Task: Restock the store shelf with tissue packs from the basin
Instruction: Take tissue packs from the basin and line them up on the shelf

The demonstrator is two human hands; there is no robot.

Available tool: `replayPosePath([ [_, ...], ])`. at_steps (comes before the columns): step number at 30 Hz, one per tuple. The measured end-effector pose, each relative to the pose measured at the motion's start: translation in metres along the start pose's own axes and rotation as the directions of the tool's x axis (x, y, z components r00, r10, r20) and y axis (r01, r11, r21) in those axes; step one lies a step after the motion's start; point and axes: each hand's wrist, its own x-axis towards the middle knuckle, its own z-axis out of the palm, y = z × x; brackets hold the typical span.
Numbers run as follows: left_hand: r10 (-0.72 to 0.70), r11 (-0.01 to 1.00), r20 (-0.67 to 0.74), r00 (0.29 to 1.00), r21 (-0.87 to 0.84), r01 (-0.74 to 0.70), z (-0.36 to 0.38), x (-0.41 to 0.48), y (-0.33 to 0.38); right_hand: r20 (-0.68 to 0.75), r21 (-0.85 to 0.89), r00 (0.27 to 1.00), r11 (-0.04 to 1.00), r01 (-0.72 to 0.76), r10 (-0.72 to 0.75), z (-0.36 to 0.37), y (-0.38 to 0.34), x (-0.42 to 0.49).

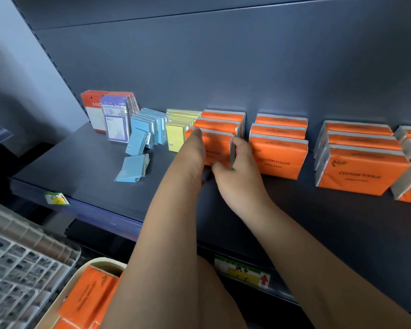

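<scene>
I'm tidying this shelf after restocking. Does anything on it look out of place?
Yes, at the blue row: a leaning blue pack tilts against its front, and a fallen blue pack lies nearly flat on the shelf before it.

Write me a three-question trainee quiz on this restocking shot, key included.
1. True or false: orange packs remain in the basin.
2. The left hand and right hand are on the front tissue pack of which orange row? A leftmost; B second; C third.
3. Fill in: the pack fronts read "COTTON ____".
Key: 1 true; 2 A; 3 TISSUE.
</scene>
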Motion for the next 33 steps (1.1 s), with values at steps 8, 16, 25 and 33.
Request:
replayPosePath([
  [8,0.421,0.821,-0.162,0.893,0.486,-0.299,-0.014,0.014,-0.027,-0.058,-0.184,0.981,0.968,0.173,-0.186,-0.018,-0.025,-0.027],
  [16,0.671,0.55,-0.148,0.727,0.757,-0.353,-0.075,-0.07,-0.063,0.213,-0.435,0.926,0.819,0.375,-0.311,-0.023,-0.063,-0.078],
  [25,0.644,0.494,-0.311,0.699,0.867,-0.069,-0.225,-0.181,-0.153,0.561,-0.351,0.778,0.769,0.535,-0.285,0.076,-0.095,-0.211],
  [33,0.469,0.521,-0.454,0.758,0.835,0.178,-0.286,-0.207,-0.25,0.646,-0.319,0.762,0.921,0.223,0.039,0.165,-0.041,-0.291],
])
